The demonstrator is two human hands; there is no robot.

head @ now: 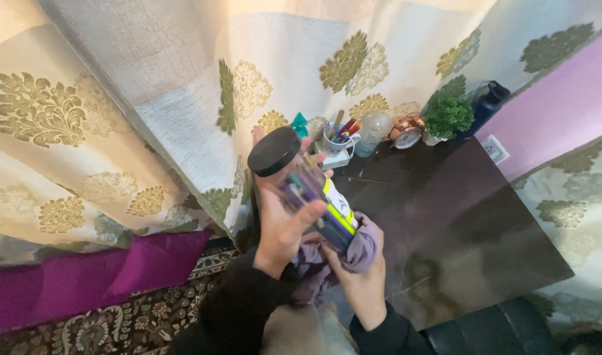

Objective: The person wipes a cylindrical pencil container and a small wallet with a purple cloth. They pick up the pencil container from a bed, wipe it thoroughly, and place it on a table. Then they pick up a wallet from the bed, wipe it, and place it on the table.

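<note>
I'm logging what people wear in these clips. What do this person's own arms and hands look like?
Both arms are covered by long, dark black sleeves of soft fabric that end at the wrists. The left hand and right hand are bare: no gloves, and no rings, watch or bracelets show in this head view.

The jar [301, 181] is over the table's [446, 217] near edge at 9 o'clock. At 12 o'clock the pen cup [337, 139], bottle [371, 131], alarm clock [407, 131] and plant [447, 117] stand in a row, with the flask [486, 105] at 1 o'clock.

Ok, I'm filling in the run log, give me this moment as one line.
left hand: grips black-lidded jar | right hand: presses purple cloth to jar base | dark table below
</note>
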